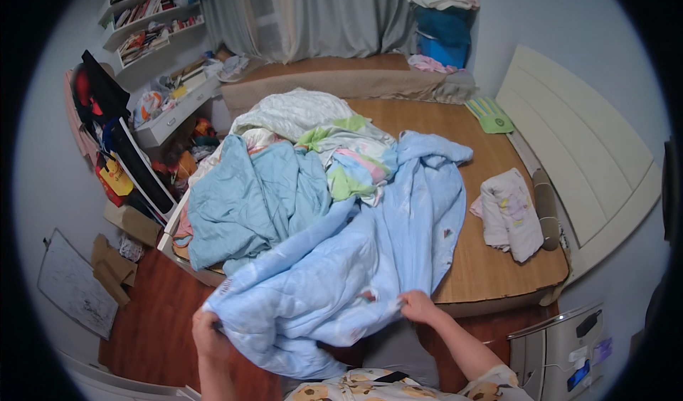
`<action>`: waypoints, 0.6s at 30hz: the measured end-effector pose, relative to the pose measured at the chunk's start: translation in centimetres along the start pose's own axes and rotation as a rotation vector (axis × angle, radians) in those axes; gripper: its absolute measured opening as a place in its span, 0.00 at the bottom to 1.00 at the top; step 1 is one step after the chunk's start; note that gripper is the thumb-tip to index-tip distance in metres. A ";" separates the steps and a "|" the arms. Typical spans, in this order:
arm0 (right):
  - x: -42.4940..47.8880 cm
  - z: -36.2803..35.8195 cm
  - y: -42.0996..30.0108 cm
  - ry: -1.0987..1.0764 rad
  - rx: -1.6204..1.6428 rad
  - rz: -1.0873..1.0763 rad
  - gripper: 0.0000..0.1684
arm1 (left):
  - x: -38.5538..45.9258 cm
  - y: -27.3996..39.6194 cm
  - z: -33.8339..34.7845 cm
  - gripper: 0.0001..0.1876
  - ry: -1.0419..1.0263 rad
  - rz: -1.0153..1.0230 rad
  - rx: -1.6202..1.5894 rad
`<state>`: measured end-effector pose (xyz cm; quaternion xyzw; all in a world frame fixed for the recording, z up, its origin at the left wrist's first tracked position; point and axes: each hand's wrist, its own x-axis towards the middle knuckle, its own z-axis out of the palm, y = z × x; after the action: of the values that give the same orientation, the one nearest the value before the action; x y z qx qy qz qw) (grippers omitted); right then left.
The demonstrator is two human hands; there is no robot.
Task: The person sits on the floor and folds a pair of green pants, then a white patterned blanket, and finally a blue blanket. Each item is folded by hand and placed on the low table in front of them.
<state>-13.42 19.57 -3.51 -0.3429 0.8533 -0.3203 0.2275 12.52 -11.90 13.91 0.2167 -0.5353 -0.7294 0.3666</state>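
A light blue quilt [325,278] stretches from the bed toward me, its near part lifted off and hanging over the bed's front edge. At the lower left my left hand [209,330] is closed on one edge of it. My right hand [419,307] pinches another part of the edge, to the right of centre. The quilt's far portion lies bunched on the wooden bed board [496,267]. Beside it are a teal cloth [256,198], a green, pink and white patterned cloth [357,166] and a white quilt [293,113], all heaped together.
A folded white-and-pink cover [509,214] lies by a rolled brown mat [545,209] near the cream headboard [576,145]. A nightstand [565,353] with a phone stands at lower right. Cardboard [112,267] and a whiteboard [74,283] lean at left, near a cluttered desk [176,113].
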 end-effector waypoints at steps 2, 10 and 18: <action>-4.3 -0.5 -2.0 -0.280 0.167 -0.010 0.17 | 1.0 -0.2 -1.2 0.19 0.054 -0.087 -0.207; -14.4 3.3 -4.0 -0.234 1.470 0.494 0.14 | -0.6 -3.7 3.8 0.14 -0.008 -0.250 -0.026; -11.6 5.3 -4.1 -0.090 1.236 0.385 0.16 | -4.3 -9.3 4.2 0.04 -0.306 -0.574 0.270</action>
<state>-0.74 23.72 -2.31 -0.0026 0.5476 -0.6912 0.4716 9.44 -4.52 6.25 0.2930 -0.5931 -0.7493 0.0301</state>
